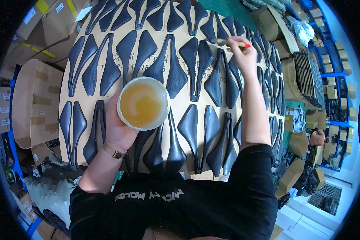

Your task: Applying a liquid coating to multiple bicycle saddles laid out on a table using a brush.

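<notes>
My left hand [122, 134], wearing a wristwatch [114, 151], grips a round pale bowl [166, 107] from its left side. Amber, cloudy liquid [142, 102] fills part of it. Farther off to the right, my right hand [244, 56] is closed around a brush [222, 41] with a light handle and red end. The brush head points left, over or against a black curved, diamond-ended part [205, 56]; whether it touches I cannot tell. Rows of similar black two-armed parts [190, 126] lie on a tan cardboard sheet [173, 109] below both hands.
Cardboard boxes [40, 102] stand along the left, near a pale plastic bag [52, 196]. To the right are a stack of dark flat pieces [308, 80] and blue shelving [335, 75] loaded with small boxes. Green floor [232, 10] shows beyond the sheet.
</notes>
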A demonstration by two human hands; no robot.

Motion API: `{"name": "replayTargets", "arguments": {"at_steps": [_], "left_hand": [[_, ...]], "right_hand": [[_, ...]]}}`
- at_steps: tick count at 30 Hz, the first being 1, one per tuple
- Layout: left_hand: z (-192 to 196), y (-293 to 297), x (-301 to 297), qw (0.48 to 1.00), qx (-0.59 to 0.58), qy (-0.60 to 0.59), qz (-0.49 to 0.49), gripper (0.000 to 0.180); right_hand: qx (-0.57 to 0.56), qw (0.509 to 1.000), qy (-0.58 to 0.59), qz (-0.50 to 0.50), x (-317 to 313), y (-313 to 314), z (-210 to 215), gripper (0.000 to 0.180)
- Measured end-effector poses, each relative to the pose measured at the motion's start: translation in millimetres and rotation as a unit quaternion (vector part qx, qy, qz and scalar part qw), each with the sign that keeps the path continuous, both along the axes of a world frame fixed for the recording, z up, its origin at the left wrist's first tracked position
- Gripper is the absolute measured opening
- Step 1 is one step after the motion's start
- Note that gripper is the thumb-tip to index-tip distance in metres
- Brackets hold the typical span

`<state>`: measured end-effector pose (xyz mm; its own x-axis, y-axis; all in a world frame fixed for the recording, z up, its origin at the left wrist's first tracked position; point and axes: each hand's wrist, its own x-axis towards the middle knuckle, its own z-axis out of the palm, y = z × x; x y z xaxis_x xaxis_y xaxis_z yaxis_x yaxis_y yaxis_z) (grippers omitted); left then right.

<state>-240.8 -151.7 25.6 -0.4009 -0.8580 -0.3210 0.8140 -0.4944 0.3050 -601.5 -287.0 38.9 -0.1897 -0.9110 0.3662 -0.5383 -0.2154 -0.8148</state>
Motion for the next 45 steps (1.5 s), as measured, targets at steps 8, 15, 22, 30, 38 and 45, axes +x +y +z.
{"name": "replayTargets", "arguments": {"at_steps": [8, 15, 22, 30, 38, 45], "left_hand": [[10, 6, 2, 1.0, -0.023, 0.014, -0.006, 0.043], [0, 2, 19, 0.999, -0.021, 0.022, -0.036, 0.047], [14, 4, 51, 0.982, -0.143, -0.114, -0.038, 0.044], [12, -8, 118, 0.989, 0.002, -0.041, -0.145, 0.053], [9, -17, 149, 0.987, 0.0, -0.018, -0.158, 0.051], [10, -34, 145, 0.987, 0.001, -0.041, -0.154, 0.051]], "right_hand": [[0.065, 0.996, 0.022, -0.063, -11, 0, 0, 0.019], [0.071, 0.992, 0.061, -0.086, 2, 36, -15, 0.022], [0.008, 0.968, -0.229, -0.103, 48, 118, 61, 0.012], [0.033, 0.982, -0.103, 0.154, 212, 199, 168, 0.01], [-0.001, 0.994, 0.048, 0.099, 318, 179, 157, 0.009], [-0.036, 0.99, -0.069, 0.118, 312, 154, 133, 0.009]]}}
